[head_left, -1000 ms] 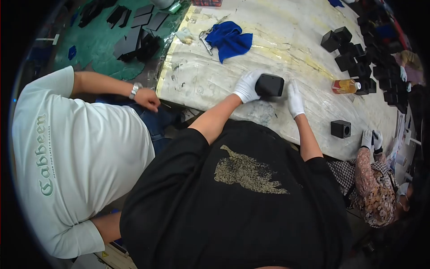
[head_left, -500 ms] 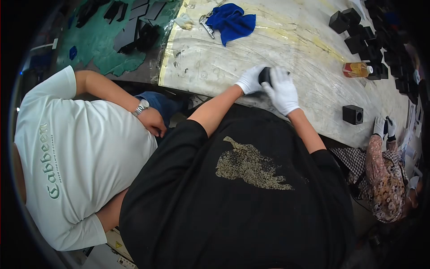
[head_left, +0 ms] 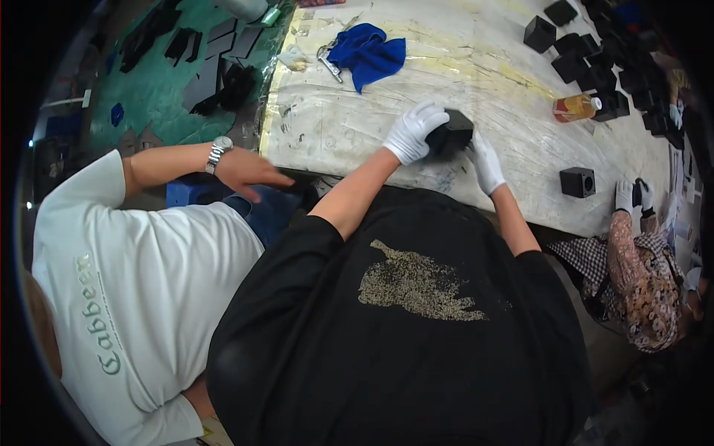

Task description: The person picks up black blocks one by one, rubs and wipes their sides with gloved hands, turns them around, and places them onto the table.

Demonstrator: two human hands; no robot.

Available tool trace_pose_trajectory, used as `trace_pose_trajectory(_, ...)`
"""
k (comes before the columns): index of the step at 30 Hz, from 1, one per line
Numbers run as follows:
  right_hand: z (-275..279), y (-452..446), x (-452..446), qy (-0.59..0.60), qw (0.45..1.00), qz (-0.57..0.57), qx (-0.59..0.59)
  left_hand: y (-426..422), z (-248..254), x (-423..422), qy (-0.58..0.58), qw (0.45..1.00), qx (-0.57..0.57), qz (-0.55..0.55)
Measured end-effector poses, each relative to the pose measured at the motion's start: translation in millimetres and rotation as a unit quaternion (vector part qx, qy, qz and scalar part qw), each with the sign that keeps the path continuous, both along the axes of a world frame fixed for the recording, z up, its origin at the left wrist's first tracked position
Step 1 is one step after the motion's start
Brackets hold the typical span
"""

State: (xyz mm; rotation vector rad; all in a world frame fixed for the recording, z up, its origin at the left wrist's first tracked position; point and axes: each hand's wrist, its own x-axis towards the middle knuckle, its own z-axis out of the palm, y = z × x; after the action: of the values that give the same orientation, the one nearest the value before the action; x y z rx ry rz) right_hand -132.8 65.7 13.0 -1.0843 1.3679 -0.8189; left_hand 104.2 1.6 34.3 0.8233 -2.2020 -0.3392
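A black box-shaped block [head_left: 457, 128] is tilted just above the near side of the covered table, its lower part smeared by motion. My left hand [head_left: 410, 135], in a white glove, is closed around the block's left side, fingers over its upper edge. On the other side my right hand [head_left: 488, 165], also gloved in white, presses its nearly straight fingers along the block's right edge; its fingertips are partly hidden. To the right stands another black block [head_left: 578, 182] with a round hole in one face.
A blue cloth [head_left: 368, 56] lies beside a metal tool [head_left: 329, 65]. A bottle [head_left: 576, 108] lies near several black blocks [head_left: 573, 67]. Black panels [head_left: 204, 83] rest on a green surface at left. One person [head_left: 149, 275] sits close by; another person's gloved hands [head_left: 632, 195] work at right.
The block has turned and come up, showing more of its faces. My right hand has slid from its top to its right side. The neighbour's watch-wearing hand has lifted. The view has shifted slightly.
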Motion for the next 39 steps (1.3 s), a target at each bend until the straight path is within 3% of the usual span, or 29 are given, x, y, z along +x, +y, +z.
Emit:
trace_pose_trajectory(1, 2.5, -4.6, 3.1, -0.112, 0.993, -0.016, 0.020, 1.0, 6.8, 0.7, -0.026, 1.000, 0.006, -0.005)
trace_pose_trajectory(4, 41.7, -7.7, 29.3, -0.160, 0.979, -0.107, 0.071, 2.9, -19.1, 4.0, -0.044, 0.998, 0.054, 0.004)
trace_pose_trajectory(5, 41.0, -6.1, 30.1, -0.126, 0.985, -0.092, 0.076, 8.8, -21.2, 6.3, -0.057, 0.985, 0.162, -0.003)
trace_pose_trajectory(8, 45.5, -1.1, 27.3, -0.007, 0.997, 0.009, 0.071, 32.4, -34.3, 9.5, 0.062, 0.977, 0.201, 0.029)
trace_pose_trajectory(9, 46.1, 3.3, 34.4, -0.007, 1.000, 0.005, 0.023, 33.7, -41.4, 13.0, 0.036, 0.984, 0.166, 0.054)
trace_pose_trajectory(12, 51.7, 5.1, 46.4, 0.040, 0.998, 0.038, 0.022, 39.8, -23.9, 17.0, -0.017, 0.941, 0.303, 0.149)
trace_pose_trajectory(13, 44.4, 5.6, 45.7, 0.168, 0.983, 0.066, -0.040, 41.6, -30.6, 17.9, -0.050, 0.950, 0.262, 0.159)
trace_pose_trajectory(15, 35.4, 6.1, 51.0, 0.410, 0.891, 0.115, -0.159, 39.3, -36.2, 20.9, -0.025, 0.956, 0.253, 0.143)
trace_pose_trajectory(18, 60.9, 9.1, 69.6, 0.497, 0.774, 0.299, -0.255, 46.4, -60.6, 20.7, -0.070, 0.966, 0.199, 0.152)
trace_pose_trajectory(21, 60.8, -18.7, 95.9, 0.445, 0.751, 0.346, -0.343, 42.5, -83.9, 9.2, -0.149, 0.968, 0.107, 0.170)
trace_pose_trajectory(22, 55.8, -31.0, 98.3, 0.453, 0.738, 0.356, -0.352, 41.9, -80.6, 7.8, -0.130, 0.965, 0.159, 0.162)
trace_pose_trajectory(23, 54.2, -36.2, 91.9, 0.464, 0.763, 0.304, -0.333, 40.4, -64.9, 6.3, -0.109, 0.959, 0.209, 0.157)
trace_pose_trajectory(24, 55.7, -42.4, 80.8, 0.471, 0.785, 0.252, -0.312, 40.6, -20.7, 9.0, -0.045, 0.930, 0.340, 0.135)
trace_pose_trajectory(26, 75.8, -43.2, 58.6, 0.465, 0.834, 0.197, -0.222, 49.7, -22.1, 4.7, -0.004, 0.955, 0.225, 0.194)
trace_pose_trajectory(28, 55.8, -23.7, 29.5, 0.526, 0.808, 0.214, -0.153, 47.4, -16.1, 5.8, -0.024, 0.943, 0.269, 0.194)
trace_pose_trajectory(31, 3.1, -3.8, 8.6, 0.330, 0.940, 0.072, -0.041, 37.0, -10.6, 10.0, -0.038, 0.945, 0.284, 0.159)
trace_pose_trajectory(34, 52.5, -23.4, 25.0, 0.071, 0.989, 0.025, 0.128, 18.6, -1.4, 5.0, -0.069, 0.947, 0.302, 0.087)
trace_pose_trajectory(35, 29.3, -25.7, 20.3, 0.068, 0.996, 0.017, 0.050, 18.1, -12.8, 5.8, -0.042, 0.956, 0.281, 0.075)
trace_pose_trajectory(37, 48.9, -24.1, 22.3, 0.071, 0.994, 0.040, 0.074, 23.6, -43.2, 12.4, 0.013, 0.970, 0.238, 0.049)
trace_pose_trajectory(39, 48.3, -17.4, 24.0, 0.066, 0.992, 0.045, 0.095, 25.3, -19.9, 15.8, 0.024, 0.967, 0.254, 0.017)
